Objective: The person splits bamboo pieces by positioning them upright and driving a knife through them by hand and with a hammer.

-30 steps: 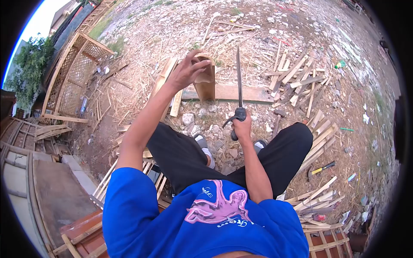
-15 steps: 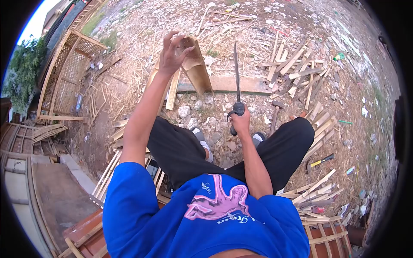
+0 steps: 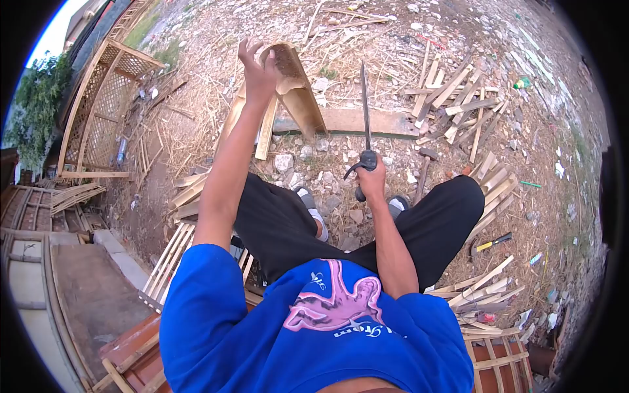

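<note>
My left hand (image 3: 259,73) is raised with fingers spread, just beside the top of a wide split bamboo piece (image 3: 303,105). That piece stands tilted, its curved inner side showing and its lower end near the wooden plank (image 3: 367,122). Whether the thumb touches its rim I cannot tell. A narrow bamboo strip (image 3: 266,134) and another bamboo piece (image 3: 231,121) lean beside it, partly behind my left forearm. Wrapped round the black handle of a machete (image 3: 365,108), my right hand (image 3: 372,178) holds its long dark blade pointing up and away from me.
Split bamboo strips (image 3: 458,101) lie heaped at the far right, with more bundles (image 3: 495,187) by my right knee. A hammer (image 3: 424,167) rests near my right foot, and a yellow-and-black handled tool (image 3: 493,242) farther right. A lattice frame (image 3: 98,118) stands left. Stones and straw cover the ground.
My left hand has moved slightly up and left, its fingers now farther off the bamboo's rim. The bamboo stays nearly in place. The machete is held about as before.
</note>
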`<state>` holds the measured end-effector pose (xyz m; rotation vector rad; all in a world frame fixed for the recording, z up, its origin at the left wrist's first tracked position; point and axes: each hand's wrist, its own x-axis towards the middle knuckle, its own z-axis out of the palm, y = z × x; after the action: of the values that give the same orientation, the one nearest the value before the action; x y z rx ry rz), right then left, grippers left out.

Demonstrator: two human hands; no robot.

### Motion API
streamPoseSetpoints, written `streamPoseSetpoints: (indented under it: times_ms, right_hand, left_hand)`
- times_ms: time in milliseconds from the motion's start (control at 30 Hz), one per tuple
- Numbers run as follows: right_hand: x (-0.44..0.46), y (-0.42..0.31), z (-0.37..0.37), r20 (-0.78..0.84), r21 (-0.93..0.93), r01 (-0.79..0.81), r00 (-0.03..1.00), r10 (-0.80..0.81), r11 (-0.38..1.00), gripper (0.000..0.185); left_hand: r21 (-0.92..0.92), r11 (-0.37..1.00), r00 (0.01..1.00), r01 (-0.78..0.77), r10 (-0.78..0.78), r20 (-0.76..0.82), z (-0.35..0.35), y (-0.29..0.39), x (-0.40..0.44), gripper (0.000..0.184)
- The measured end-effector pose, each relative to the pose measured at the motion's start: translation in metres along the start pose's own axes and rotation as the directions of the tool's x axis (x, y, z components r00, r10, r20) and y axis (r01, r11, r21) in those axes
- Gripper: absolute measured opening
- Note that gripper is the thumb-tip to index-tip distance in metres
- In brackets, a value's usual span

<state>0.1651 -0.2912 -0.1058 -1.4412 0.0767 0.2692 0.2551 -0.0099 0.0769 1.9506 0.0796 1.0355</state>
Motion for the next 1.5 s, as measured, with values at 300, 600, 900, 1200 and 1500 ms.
streamPoseSetpoints:
  times_ms: [300,600,900,1200,1500]
  right_hand:
    - [-0.003,-0.005,-0.001,-0.03,0.038,-0.071,0.997,0.072,0.997,0.029]
    - [-0.002,-0.003,-0.003,-0.041,-0.011,-0.068,0.997,0.068,0.998,0.032]
    - [0.009,0.003,-0.012,-0.089,-0.019,0.013,0.996,-0.014,1.0,0.03]
    - [-0.015,-0.079,-0.012,-0.103,-0.025,0.297,0.949,-0.298,0.955,0.033]
    - [0.007,-0.17,0.015,-0.013,-0.156,0.376,0.924,-0.382,0.913,0.029]
  left_hand:
    - [0.322,0.92,0.922,0.223,-0.306,0.238,-0.049,-0.007,-0.022,0.042]
    - [0.46,0.887,0.938,0.036,-0.189,0.29,-0.031,-0.013,-0.016,0.046]
    - [0.511,0.857,0.941,0.07,-0.226,0.251,0.017,0.05,0.04,0.051]
    - [0.429,0.903,0.902,0.016,-0.198,0.383,0.097,0.039,-0.005,0.042]
    - [0.436,0.9,0.924,0.015,-0.179,0.338,0.116,0.038,-0.019,0.044]
